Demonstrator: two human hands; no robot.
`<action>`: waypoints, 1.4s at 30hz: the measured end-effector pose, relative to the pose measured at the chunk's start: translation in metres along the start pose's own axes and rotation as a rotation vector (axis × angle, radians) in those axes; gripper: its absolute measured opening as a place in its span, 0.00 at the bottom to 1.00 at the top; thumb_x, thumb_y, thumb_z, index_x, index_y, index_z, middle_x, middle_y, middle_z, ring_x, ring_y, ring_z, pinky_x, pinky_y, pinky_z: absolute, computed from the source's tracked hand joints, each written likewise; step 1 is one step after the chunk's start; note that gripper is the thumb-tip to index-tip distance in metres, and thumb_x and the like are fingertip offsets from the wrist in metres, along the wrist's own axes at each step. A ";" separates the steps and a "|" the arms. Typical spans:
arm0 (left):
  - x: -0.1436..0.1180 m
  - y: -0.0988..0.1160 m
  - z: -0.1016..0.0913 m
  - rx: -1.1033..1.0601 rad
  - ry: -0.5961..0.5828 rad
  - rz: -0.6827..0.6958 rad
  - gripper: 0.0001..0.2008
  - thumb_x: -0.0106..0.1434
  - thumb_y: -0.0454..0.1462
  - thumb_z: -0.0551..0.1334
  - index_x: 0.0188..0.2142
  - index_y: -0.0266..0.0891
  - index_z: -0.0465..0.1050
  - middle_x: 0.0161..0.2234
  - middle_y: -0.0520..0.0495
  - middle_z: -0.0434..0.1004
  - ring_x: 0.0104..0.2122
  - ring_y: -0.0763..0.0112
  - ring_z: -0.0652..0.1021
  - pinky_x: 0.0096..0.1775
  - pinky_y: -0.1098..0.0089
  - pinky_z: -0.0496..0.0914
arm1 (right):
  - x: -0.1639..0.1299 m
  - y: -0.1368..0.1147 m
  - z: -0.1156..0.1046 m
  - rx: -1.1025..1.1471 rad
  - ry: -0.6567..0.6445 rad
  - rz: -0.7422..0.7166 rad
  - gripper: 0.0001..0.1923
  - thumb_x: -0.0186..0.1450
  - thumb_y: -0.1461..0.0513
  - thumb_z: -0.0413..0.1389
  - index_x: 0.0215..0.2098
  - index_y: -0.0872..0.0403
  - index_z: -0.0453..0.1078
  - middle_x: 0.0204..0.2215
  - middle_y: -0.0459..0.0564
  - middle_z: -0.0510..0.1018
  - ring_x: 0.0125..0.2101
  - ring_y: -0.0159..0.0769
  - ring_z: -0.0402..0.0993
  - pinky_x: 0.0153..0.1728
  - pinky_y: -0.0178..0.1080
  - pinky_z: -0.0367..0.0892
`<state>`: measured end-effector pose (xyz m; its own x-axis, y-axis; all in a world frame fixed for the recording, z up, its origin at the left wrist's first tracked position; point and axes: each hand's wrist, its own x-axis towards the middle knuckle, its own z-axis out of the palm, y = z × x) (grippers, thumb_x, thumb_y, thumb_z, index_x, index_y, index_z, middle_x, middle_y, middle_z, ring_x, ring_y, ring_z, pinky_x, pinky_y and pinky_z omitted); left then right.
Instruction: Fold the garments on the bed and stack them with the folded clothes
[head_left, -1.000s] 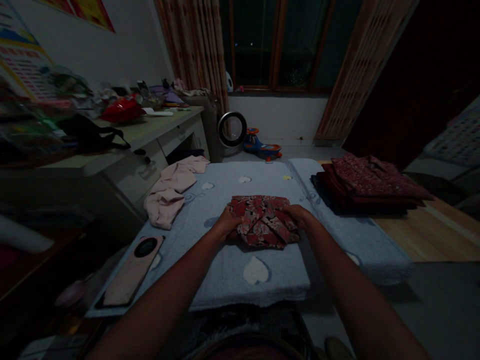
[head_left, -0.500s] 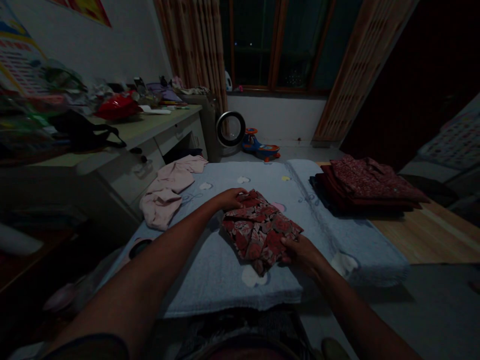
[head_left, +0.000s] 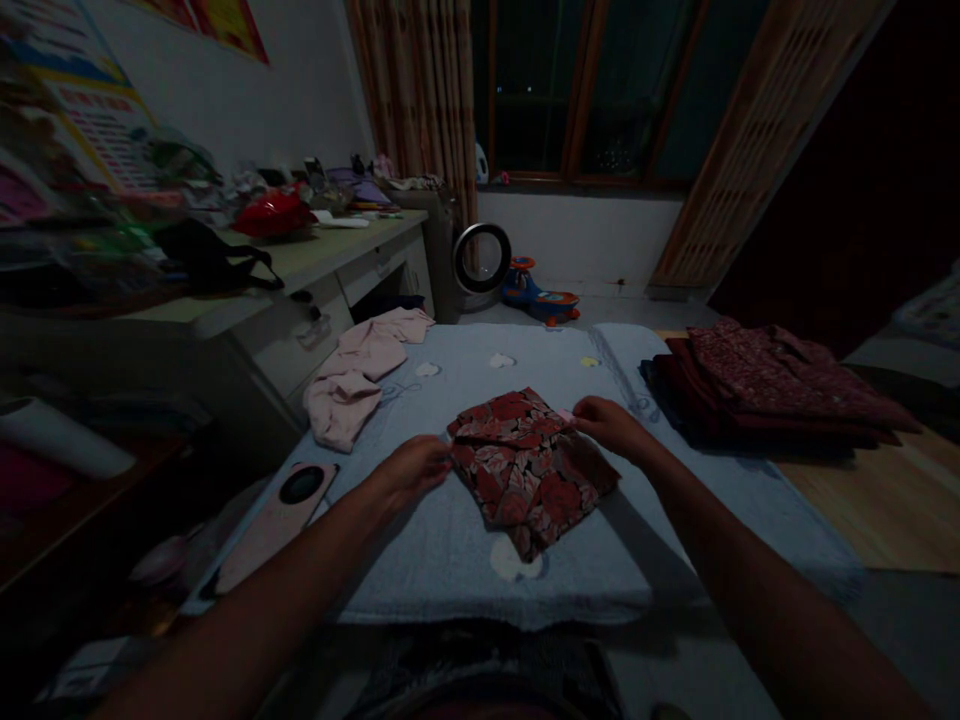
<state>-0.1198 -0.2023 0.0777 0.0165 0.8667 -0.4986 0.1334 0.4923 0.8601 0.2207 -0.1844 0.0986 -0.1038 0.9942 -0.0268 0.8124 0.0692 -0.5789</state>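
Note:
A folded red, grey and black floral garment (head_left: 525, 470) lies on the blue quilted bed cover (head_left: 405, 560). At the garment's left edge is my left hand (head_left: 416, 467), its fingers drawn together on the cloth; the fingertips are dim and partly hidden. My right hand (head_left: 609, 425) pinches the garment's upper right edge, with the fingers curled. A crumpled pale pink garment (head_left: 349, 395) rests to the left, near the desk. On the right stands a stack of folded dark red clothes (head_left: 772, 385), the top one patterned.
A pale phone-like flat object with a dark round patch (head_left: 281, 525) lies at the bed's left edge. The cluttered desk (head_left: 315, 265) runs along the left wall. Beyond the bed are a round washer door (head_left: 481, 258), standing open, and a blue and orange ride-on toy (head_left: 536, 295).
My left hand has moved from the garment's top corner down to its left edge. My right hand has shifted from the lower right side up to the upper right edge. The view has turned slightly left.

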 end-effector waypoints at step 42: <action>-0.015 0.025 0.037 -0.246 -0.243 -0.061 0.14 0.51 0.38 0.64 0.38 0.38 0.73 0.14 0.57 0.67 0.11 0.77 0.65 0.15 0.77 0.59 | 0.085 -0.041 -0.025 -0.274 -0.251 -0.063 0.17 0.57 0.62 0.59 0.44 0.57 0.75 0.40 0.50 0.80 0.35 0.36 0.74 0.30 0.31 0.62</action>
<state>-0.0801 -0.2061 0.1022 0.2555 0.8050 -0.5354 -0.1007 0.5729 0.8134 0.1929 -0.1007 0.1406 -0.2680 0.9388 -0.2163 0.9197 0.1825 -0.3475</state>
